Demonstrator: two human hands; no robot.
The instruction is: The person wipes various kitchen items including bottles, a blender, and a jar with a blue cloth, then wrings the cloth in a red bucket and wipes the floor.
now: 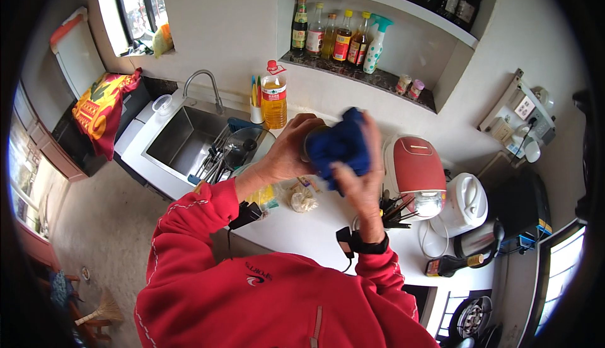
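Above the white countertop (302, 225), my left hand (293, 147) grips a round container (308, 144), mostly hidden by fingers and cloth, so its exact kind is unclear. My right hand (364, 178) holds a dark blue cloth (341, 146) pressed over the container's right end; the fingers are slightly blurred. Below the hands, a tied clear plastic bag (303, 200) with pale contents lies on the counter. Beside it is another plastic bag (262, 197) with something yellow inside.
At left, a steel sink (177, 135) has a glass lid (243, 147) at its right side. An oil bottle (274, 100) stands at the wall. A red rice cooker (418, 173), a kettle (477, 239) and a dark bottle (451, 266) stand right. Bottles (342, 36) line the shelf.
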